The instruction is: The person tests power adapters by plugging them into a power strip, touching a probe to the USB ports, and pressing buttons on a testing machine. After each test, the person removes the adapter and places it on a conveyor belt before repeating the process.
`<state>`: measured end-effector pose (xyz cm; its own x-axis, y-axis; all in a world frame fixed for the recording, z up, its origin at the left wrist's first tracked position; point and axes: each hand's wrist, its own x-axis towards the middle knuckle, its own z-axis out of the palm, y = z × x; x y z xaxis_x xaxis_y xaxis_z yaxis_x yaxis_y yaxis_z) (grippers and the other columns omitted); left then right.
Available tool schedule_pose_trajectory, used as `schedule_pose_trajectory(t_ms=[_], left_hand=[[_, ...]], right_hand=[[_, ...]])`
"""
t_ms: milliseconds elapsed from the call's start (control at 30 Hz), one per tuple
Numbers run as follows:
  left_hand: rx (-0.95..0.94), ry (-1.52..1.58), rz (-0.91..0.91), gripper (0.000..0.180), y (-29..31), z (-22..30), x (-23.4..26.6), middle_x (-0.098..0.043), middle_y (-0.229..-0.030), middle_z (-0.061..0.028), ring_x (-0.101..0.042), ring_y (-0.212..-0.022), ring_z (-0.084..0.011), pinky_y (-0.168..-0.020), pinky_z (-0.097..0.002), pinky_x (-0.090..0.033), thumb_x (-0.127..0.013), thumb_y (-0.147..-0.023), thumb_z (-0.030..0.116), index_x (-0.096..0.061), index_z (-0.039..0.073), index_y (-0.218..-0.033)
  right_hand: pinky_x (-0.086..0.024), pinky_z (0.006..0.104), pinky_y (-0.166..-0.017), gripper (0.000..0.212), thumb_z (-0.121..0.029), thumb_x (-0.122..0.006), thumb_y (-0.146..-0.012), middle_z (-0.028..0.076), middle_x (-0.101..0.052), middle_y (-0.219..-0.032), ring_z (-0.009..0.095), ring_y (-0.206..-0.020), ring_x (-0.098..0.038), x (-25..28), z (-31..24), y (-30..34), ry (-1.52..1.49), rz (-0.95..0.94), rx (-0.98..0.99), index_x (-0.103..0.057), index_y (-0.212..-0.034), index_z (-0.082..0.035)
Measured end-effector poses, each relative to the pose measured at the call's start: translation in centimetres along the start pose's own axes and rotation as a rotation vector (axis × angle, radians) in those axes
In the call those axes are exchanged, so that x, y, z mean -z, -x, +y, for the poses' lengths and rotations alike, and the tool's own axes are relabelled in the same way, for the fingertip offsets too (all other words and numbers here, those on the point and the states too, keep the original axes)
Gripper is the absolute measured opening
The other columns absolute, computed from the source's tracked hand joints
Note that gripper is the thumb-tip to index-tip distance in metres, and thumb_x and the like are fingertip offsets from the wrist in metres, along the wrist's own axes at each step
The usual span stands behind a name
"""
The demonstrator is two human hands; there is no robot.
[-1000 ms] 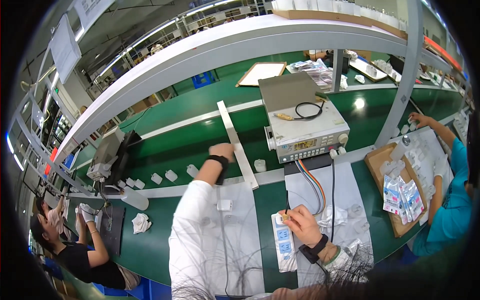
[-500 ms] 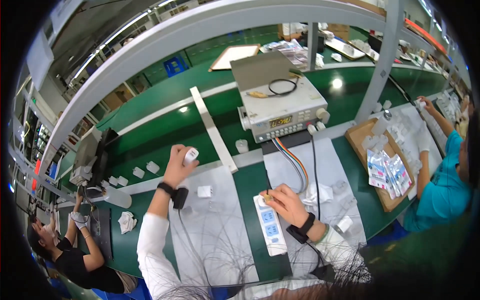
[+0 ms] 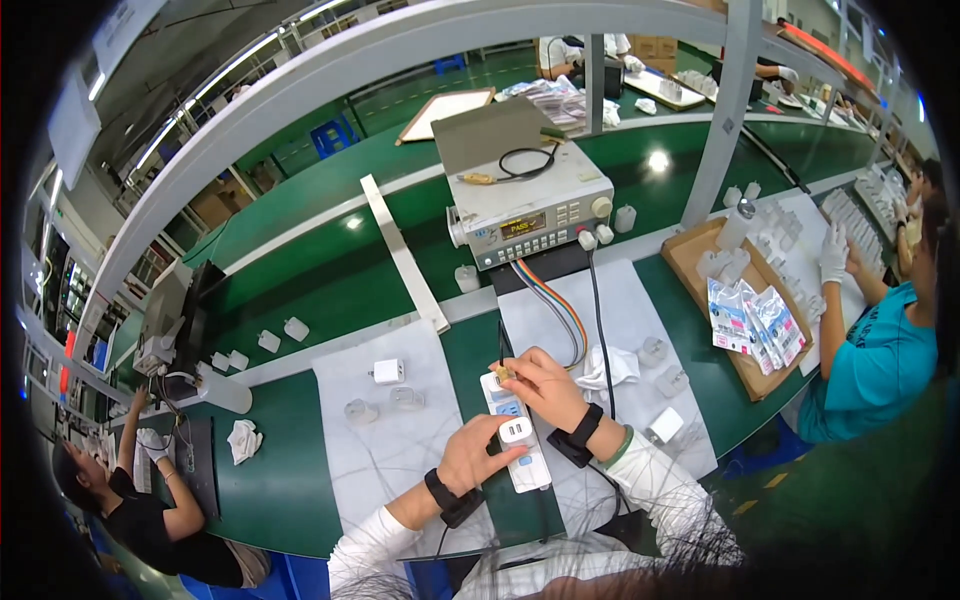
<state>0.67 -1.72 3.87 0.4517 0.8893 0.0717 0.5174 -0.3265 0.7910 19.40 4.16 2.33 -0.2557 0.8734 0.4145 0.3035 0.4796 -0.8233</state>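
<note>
My left hand (image 3: 474,455) is closed on a white two-port USB charger (image 3: 515,431), held at the lower half of a white power strip (image 3: 531,470) with blue sockets. Whether its pins are in a socket is hidden. At the far end of the strip, my right hand (image 3: 548,388) pinches a brass-coloured plug (image 3: 504,372) with a black cable. Both wrists wear black straps with a dark module. Another white charger (image 3: 387,371) and clear plastic caps (image 3: 407,398) lie on the white sheet to the left.
A grey bench tester (image 3: 530,215) with a lit display stands beyond the strip, rainbow ribbon wires running from it. A white charger (image 3: 665,425) and a crumpled cloth (image 3: 608,368) lie right. A cardboard tray (image 3: 752,375) holds packets near a co-worker in teal; another person works left.
My left hand has brought the charger from the far left down to the power strip. My right hand still pinches the brass-coloured plug at the strip's far end. The tester's display has changed.
</note>
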Motion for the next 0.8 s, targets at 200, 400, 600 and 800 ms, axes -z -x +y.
schedule_pose_trajectory(t_ms=[200, 400, 600, 800], left_hand=[[-0.182, -0.257, 0.120, 0.040, 0.4, 0.8, -0.9, -0.065, -0.098, -0.0101, -0.062, -0.091, -0.0296, -0.076, -0.0380, -0.050, -0.076, -0.076, 0.029, -0.062, 0.010, -0.108], [-0.150, -0.318, 0.062, 0.040, -0.4, 0.0, -0.6, -0.062, -0.106, -0.0103, -0.060, -0.097, -0.0275, -0.079, -0.0352, -0.048, -0.077, -0.077, 0.027, -0.063, 0.010, -0.110], [-0.039, 0.156, 0.054, 0.048, -2.7, -2.4, 2.4, -0.060, -0.113, -0.0097, -0.058, -0.102, -0.0219, -0.082, -0.0311, -0.047, -0.076, -0.078, 0.020, -0.059, 0.008, -0.121], [-0.050, 0.053, 0.158, 0.047, -6.0, -4.6, 0.5, -0.061, -0.113, -0.0119, -0.056, -0.105, -0.0268, -0.088, -0.0346, -0.047, -0.074, -0.079, 0.021, -0.059, 0.006, -0.120]], right_hand=[[-0.047, 0.0300, -0.067, 0.029, -0.019, -0.064, -0.090, 0.007, -0.051, -0.089, 0.021, -0.075, -0.057, -0.3, 0.4, 0.0, 0.010, 0.041, 0.021, -0.063, -0.116, -0.006], [-0.048, 0.0302, -0.067, 0.030, -0.020, -0.065, -0.089, 0.007, -0.052, -0.089, 0.021, -0.075, -0.058, -0.3, 0.4, -0.3, 0.045, 0.064, 0.027, -0.063, -0.116, -0.006], [-0.048, 0.0297, -0.065, 0.027, -0.019, -0.065, -0.088, 0.007, -0.055, -0.088, 0.021, -0.071, -0.059, -0.2, -0.3, -0.5, 0.022, 0.060, 0.067, -0.064, -0.110, -0.004], [-0.047, 0.0289, -0.062, 0.022, -0.017, -0.066, -0.088, 0.007, -0.056, -0.083, 0.020, -0.066, -0.056, 0.2, -0.6, -1.2, 0.038, 0.172, 0.191, -0.064, -0.102, -0.001]])
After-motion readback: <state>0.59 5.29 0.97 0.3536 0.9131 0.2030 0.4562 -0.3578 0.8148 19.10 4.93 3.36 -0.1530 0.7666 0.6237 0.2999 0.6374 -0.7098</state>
